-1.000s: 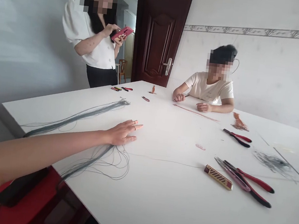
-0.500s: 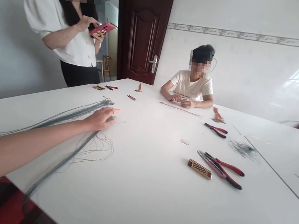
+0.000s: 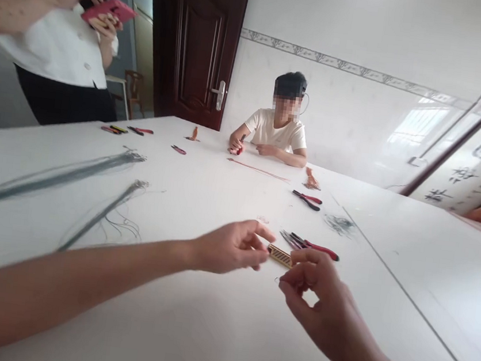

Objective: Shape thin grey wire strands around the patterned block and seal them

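My left hand (image 3: 233, 248) hovers over the white table (image 3: 190, 319) with thumb and fingers pinched together. My right hand (image 3: 312, 296) is close beside it, fingertips also pinched. What either pinch holds is too fine to make out. A gold ribbed bar (image 3: 280, 256) lies on the table between the two hands, just past my left fingertips. Red-handled pliers (image 3: 317, 248) lie right behind it. Two bundles of grey wire (image 3: 102, 211) stretch across the table to the left, away from both hands.
A seated person (image 3: 278, 131) works at the far side, with a second pair of pliers (image 3: 308, 200), an orange tassel (image 3: 311, 180) and a grey wire tangle (image 3: 340, 224) nearby. A standing person (image 3: 51, 49) holds a pink phone (image 3: 110, 10). Small tools (image 3: 127, 129) lie far left. A framed picture (image 3: 472, 166) leans at the right.
My left hand left the grey wire bundle and moved right toward the gold bar. My right hand came into view. The view swung right.
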`<state>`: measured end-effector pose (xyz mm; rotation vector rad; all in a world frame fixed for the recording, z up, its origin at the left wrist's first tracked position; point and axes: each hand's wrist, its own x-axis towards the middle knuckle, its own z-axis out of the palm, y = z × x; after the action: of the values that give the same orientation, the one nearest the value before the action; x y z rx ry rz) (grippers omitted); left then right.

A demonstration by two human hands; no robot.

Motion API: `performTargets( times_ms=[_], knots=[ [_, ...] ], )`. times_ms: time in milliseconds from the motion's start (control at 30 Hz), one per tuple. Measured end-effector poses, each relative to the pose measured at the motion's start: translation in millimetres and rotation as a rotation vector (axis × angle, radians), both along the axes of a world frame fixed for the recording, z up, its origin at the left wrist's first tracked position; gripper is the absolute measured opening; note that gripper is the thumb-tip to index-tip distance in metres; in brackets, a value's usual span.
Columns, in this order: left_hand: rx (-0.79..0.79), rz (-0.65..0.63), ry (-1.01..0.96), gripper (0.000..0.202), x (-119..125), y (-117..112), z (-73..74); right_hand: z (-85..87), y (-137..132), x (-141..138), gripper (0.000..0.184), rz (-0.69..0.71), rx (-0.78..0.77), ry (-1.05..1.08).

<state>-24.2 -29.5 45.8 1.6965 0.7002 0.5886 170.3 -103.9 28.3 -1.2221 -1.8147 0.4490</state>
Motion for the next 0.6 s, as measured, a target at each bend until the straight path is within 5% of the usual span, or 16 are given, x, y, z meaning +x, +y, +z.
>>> performTargets(
  times_ms=[100,367,600],
  knots=[
    [-0.049,0.008,-0.041,0.039,14,0,-8.0,-8.1,16,-13,0.037,0.080,-0.032,-0.106],
    [-0.219,0.175,-0.243,0.038,12,18,-29.3,-23.5,46,-18,0.043,0.051,0.055,-0.040],
    [-0.386,0.175,-0.257,0.040,12,17,-44.5,-39.5,51,-14,0.037,0.064,-0.175,0.137]
  ],
)
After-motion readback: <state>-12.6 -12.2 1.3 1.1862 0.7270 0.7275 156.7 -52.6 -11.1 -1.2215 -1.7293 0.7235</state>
